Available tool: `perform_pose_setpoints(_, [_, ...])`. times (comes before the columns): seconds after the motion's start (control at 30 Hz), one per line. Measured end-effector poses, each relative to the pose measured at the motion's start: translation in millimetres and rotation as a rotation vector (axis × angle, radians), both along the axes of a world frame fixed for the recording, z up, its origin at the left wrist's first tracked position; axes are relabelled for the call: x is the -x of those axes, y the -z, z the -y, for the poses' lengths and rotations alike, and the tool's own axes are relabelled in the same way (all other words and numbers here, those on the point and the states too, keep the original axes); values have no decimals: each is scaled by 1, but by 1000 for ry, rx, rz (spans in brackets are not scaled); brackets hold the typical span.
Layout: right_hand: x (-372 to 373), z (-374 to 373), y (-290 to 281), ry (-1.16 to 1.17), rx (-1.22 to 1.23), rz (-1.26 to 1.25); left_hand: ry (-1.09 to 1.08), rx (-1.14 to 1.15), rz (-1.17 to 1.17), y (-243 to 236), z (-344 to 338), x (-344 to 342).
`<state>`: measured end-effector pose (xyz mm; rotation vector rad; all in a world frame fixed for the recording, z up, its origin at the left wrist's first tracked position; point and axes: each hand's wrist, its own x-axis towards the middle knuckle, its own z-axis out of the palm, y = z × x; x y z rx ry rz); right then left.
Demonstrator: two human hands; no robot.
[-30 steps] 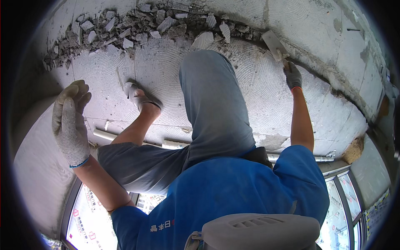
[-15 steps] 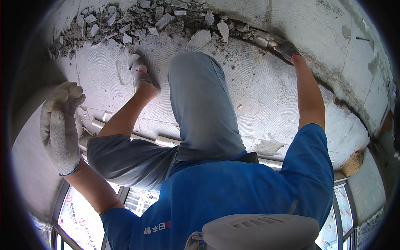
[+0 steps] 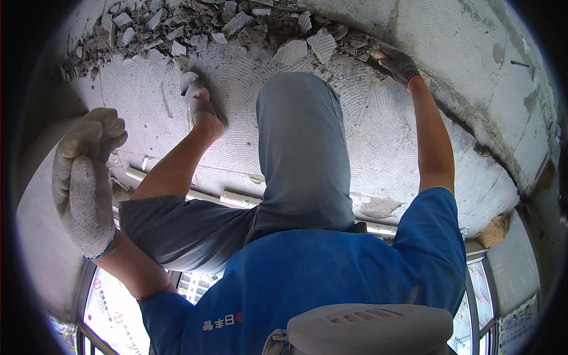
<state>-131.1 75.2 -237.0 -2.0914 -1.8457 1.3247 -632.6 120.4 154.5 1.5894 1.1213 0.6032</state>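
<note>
My right hand [image 3: 397,63], in a dark grey glove with an orange cuff, reaches to the right end of a band of rubble [image 3: 254,34]. Its pale fingertips point left and are pressed together against the grey debris; what they hold, if anything, blends in. Just left of them lie two ridged, flat shards [image 3: 323,45]. My left hand [image 3: 89,177], in a pale, dusty knitted glove with a blue cuff, is raised at the left, away from the rubble. Its fingers are loosely bent, and nothing shows in them.
A narrow groove [image 3: 467,127] runs right from the rubble along the concrete floor [image 3: 384,142], which bears curved trowel ridges. White pipes [image 3: 236,199] lie behind my legs. My sandalled foot [image 3: 198,100] stands near the rubble. A brown lump [image 3: 494,231] sits at the far right.
My right hand has moved left along the groove toward the rubble. A ridged shard there has turned and shows more of its face. My raised knee has shifted right; my left hand stays raised.
</note>
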Motion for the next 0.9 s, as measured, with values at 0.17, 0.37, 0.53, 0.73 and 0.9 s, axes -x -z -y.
perform_pose_setpoints(0.17, [-11,13,-26,73,68,-2,-12,-32,16,-4,0,-2])
perform_pose_setpoints(0.37, [-14,20,-73,72,79,-10,29,-62,101,-5,-1,-16])
perform_pose_setpoints(0.53, [-12,12,-119,91,111,-67,-58,-45,148,-15,0,-22])
perform_pose_setpoints(0.73, [-18,-5,-184,150,27,-239,-153,-56,135,-24,-3,-26])
perform_pose_setpoints(0.9, [-21,-39,-286,123,-73,-232,-147,-20,118,-22,-17,-20])
